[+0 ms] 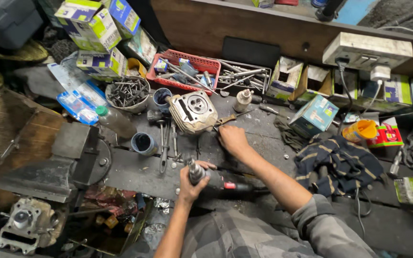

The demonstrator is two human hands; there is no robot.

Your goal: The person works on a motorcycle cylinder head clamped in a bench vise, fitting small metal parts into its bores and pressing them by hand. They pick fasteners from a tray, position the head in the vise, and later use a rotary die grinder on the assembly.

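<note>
My left hand [190, 184] grips the front of a black power tool [221, 181] that lies across the dark workbench [135, 172], its metal chuck pointing up and left. My right hand [232, 139] reaches forward and rests on the bench beside a grey engine cylinder head [193, 112]; whether its fingers hold anything I cannot tell. A wooden-handled tool [227, 119] lies just past my right fingers, next to the cylinder head.
A bench vise [80, 155] sits at left. Behind the cylinder head are a bowl of bolts [127, 93], a red basket of parts [182, 70], a tray of tools [242, 76] and small boxes. A striped cloth [342, 165] lies at right; another cylinder head [27, 227] at lower left.
</note>
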